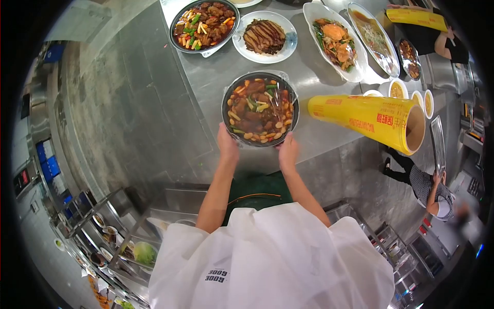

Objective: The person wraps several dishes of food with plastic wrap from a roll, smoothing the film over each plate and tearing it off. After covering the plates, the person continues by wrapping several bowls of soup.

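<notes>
A round black bowl of brown stewed food [260,109], covered with clear film, is held level at the near edge of the steel table [309,141]. My left hand [228,144] grips its lower left rim, and my right hand [288,150] grips its lower right rim, fingers partly hidden under the bowl. To the right of the bowl, a large yellow roll of cling film [368,121] lies on its side, its hollow end facing right. Behind the bowl are a plate of sliced meat [264,37] and another black bowl of food [204,24].
Farther right stand an oval dish with orange food [335,44], an oval fish dish [374,38], a smaller dish [409,59] and several white cups [397,89]. One person [435,193] holds a tray at right; another [447,44] is beside a second yellow roll [417,19].
</notes>
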`<state>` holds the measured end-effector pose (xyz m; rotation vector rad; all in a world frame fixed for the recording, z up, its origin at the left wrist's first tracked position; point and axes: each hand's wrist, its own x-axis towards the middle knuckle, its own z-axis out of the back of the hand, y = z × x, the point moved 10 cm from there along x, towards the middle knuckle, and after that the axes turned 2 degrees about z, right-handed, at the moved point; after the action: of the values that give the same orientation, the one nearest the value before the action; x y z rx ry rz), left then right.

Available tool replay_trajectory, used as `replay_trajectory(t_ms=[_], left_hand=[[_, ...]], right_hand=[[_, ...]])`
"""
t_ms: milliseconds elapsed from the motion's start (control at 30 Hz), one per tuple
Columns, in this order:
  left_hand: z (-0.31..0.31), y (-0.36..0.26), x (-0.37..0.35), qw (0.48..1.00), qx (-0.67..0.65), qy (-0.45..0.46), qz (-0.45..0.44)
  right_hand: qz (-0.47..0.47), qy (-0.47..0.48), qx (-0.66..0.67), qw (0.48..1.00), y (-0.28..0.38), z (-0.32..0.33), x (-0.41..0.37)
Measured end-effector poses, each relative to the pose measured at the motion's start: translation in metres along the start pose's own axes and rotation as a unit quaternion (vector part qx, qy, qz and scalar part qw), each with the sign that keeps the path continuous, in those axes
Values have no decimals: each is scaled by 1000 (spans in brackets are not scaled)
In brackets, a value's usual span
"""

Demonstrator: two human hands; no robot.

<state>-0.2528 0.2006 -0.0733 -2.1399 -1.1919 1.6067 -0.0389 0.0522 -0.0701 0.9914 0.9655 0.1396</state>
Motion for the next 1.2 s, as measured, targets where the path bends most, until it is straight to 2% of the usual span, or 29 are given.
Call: replay_trajectory(t_ms=[33, 100, 133, 200, 233, 267, 300, 333, 367, 400, 433, 467, 500, 567, 600, 633, 667, 733, 767, 833, 867, 933, 1033, 1067, 1133, 1200], left_hand=[[2, -4, 6, 1000, -2, -2, -1], [10, -24, 32, 999, 32, -18, 2], [9, -37, 46, 999, 35, 9, -17], [11, -65, 59, 998, 38, 35, -34], [-1, -89, 55, 996, 4, 75, -57], [-11, -108, 52, 990, -31, 115, -81], [-6, -111, 54, 990, -30, 115, -81], [10, -121, 55, 986, 66, 62, -140], [22, -128, 52, 967, 161, 7, -197], [43, -118, 48, 963, 174, -50, -200], [64, -100, 38, 956, 186, -106, -203], [78, -68, 27, 960, 184, -117, -175], [83, -39, 11, 964, 182, -127, -147], [57, 23, -20, 988, 142, -67, 5], [36, 41, -28, 994, 89, -38, 52], [20, 54, -37, 994, 34, -9, 99], [12, 51, -42, 995, 33, -12, 99], [-15, 42, -38, 992, -48, 48, 102], [-10, 41, -34, 993, -50, 46, 99], [0, 37, -25, 995, 41, 64, 66], [5, 41, -22, 995, 41, 63, 66], [11, 44, -20, 993, 70, 35, 90], [8, 49, -23, 991, 87, 49, 91], [8, 51, -22, 991, 86, 48, 91], [9, 62, -22, 991, 12, 52, 122], [12, 65, -21, 991, 0, 47, 127]], right_hand=[[0, 2, -2, 1000, -2, -7, -5], [-84, 65, 252, 962, -17, -39, -16], [-84, 65, 251, 962, -22, -40, -16], [-94, 187, 240, 948, -31, -63, -21], [-94, 187, 240, 948, -32, -60, -22], [-66, 254, 159, 952, -27, -63, -26], [-38, 318, 76, 944, -25, -64, -31], [-38, 319, 76, 944, -24, -54, -23], [-43, 269, 58, 960, -24, -33, -2], [-48, 220, 40, 974, -23, -14, 18], [-31, 164, 85, 982, -7, 3, 32], [-13, 106, 131, 986, 9, 20, 44], [-14, 107, 131, 986, 16, 23, 57], [-92, 76, 221, 968, 13, 26, 84], [-92, 77, 221, 968, 18, 22, 94], [-157, 112, 264, 945, 14, 8, 96], [-221, 145, 305, 915, 8, -4, 90], [-237, 139, 331, 903, 5, -12, 93], [-256, 128, 359, 888, 0, -17, 91], [-245, 97, 391, 882, 0, -23, 88], [-233, 63, 423, 873, 0, -21, 88], [-203, 61, 433, 876, -8, -17, 95], [-136, 51, 444, 884, -2, -3, 99], [-100, 44, 444, 889, 5, 3, 99], [-101, 45, 437, 893, 5, 9, 97], [-100, 45, 430, 896, 8, 14, 94]])
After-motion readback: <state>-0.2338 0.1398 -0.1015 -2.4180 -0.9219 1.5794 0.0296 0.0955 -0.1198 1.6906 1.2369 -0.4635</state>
